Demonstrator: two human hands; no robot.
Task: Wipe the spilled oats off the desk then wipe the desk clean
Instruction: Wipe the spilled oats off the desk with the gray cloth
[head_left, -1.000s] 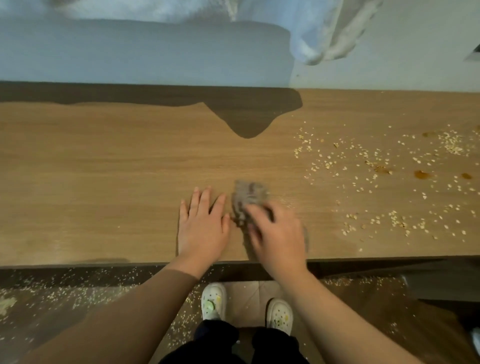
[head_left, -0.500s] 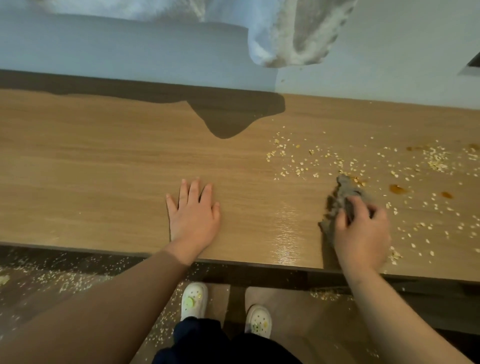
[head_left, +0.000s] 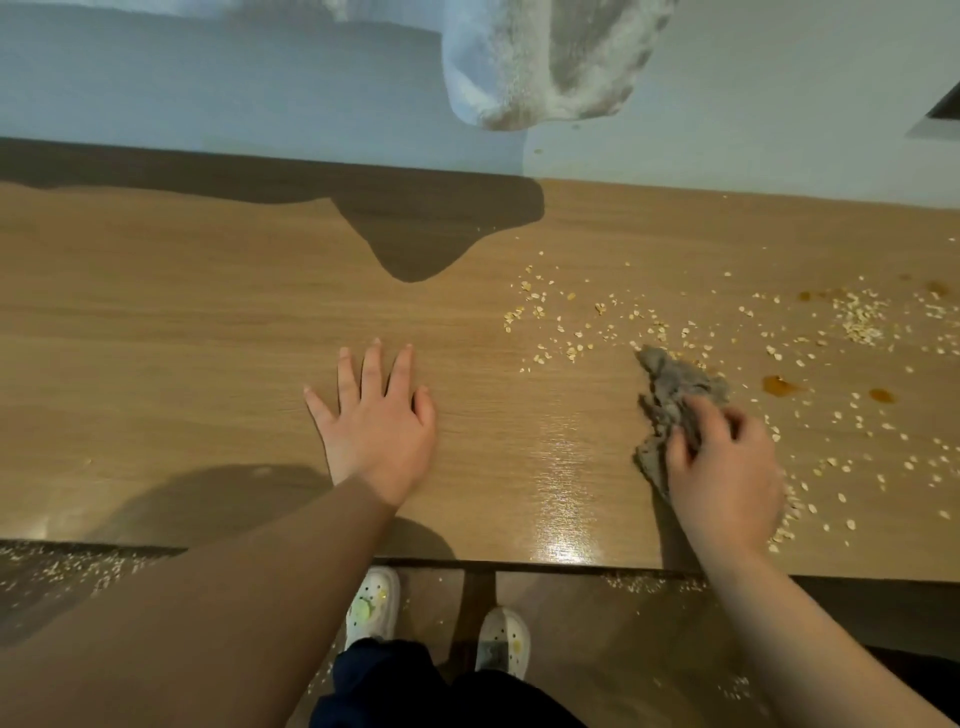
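Spilled oats (head_left: 571, 322) lie scattered over the right half of the wooden desk (head_left: 208, 338), with a denser pile (head_left: 857, 317) at the far right. A crumpled grey cloth (head_left: 670, 395) rests on the desk at the near edge of the oats, and my right hand (head_left: 722, 478) presses on its near part, fingers curled over it. Flat on the bare wood to the left lies my left hand (head_left: 376, 421), fingers spread, holding nothing. Amber liquid spots (head_left: 776, 385) sit just right of the cloth.
A wall runs along the desk's far edge, and a pale fabric (head_left: 540, 62) hangs down over it. Oats are strewn on the floor (head_left: 78, 566) below the desk's near edge. My white shoes (head_left: 371, 608) stand under the edge.
My right hand has slid the cloth from beside my left hand rightward into the oats, leaving a wet sheen on the wood. The left hand has stayed flat in place.
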